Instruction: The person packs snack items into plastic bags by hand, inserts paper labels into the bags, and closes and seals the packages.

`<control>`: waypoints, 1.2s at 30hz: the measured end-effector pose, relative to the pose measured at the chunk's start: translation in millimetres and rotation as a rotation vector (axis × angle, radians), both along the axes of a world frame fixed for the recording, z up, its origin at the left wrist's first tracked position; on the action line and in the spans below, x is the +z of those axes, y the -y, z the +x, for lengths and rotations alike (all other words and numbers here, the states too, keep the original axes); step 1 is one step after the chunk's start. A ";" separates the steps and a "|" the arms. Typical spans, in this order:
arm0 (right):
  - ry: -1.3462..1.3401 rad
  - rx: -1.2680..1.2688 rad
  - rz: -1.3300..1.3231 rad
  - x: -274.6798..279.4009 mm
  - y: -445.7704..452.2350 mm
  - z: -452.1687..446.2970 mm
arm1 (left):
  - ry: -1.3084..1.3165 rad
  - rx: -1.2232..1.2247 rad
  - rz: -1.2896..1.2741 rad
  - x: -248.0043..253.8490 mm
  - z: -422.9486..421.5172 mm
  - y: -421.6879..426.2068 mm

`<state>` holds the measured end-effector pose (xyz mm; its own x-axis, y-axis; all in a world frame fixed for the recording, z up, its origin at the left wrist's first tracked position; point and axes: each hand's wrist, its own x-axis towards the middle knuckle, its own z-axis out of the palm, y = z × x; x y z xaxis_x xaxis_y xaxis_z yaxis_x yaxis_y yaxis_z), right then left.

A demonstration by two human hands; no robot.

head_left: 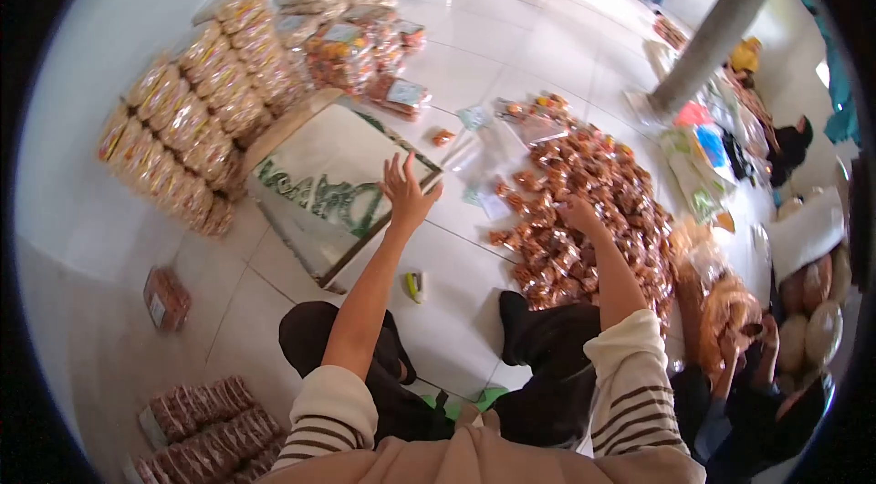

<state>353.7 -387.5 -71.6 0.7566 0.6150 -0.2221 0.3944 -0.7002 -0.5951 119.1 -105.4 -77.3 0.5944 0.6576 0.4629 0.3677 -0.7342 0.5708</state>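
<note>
The left hand (409, 196) is raised with fingers spread, nothing visible in its grasp, at the right edge of a low wooden-framed bench with a white-and-green patterned top (315, 160); contact with the bench cannot be determined. The right hand (578, 213) is at a broad heap of small brown packets in glossy clear plastic (607, 183), spread on the white tiled floor (465, 251). Its fingers are partly hidden; whether they grip a packet cannot be told. Flat clear plastic bags (493, 148) lie between bench and heap. A small lime-green tool (415, 287) lies on the floor near the bench. Tall stacks of clear bags with pale contents (187, 110) stand against the wall. At lower right, a co-worker's hands (732, 343) are at a large orange-brown plastic bag (730, 304).
</note>
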 end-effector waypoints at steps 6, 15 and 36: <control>0.186 -0.292 0.170 -39.6 121.6 9.0 | -0.029 -0.408 -0.085 -30.1 82.0 88.4; 0.106 -0.258 0.278 -142.7 44.7 -11.7 | -0.190 -0.641 -0.559 -140.5 170.9 153.8; -0.253 -0.435 0.518 -121.8 -34.0 34.2 | 0.235 -0.477 -1.068 -151.4 199.1 111.1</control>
<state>387.8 -353.4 -193.3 0.9209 0.3435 -0.1844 -0.0498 -0.3655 -0.9295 318.2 -216.5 -228.6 0.8573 0.5120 -0.0539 -0.0088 0.1193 0.9928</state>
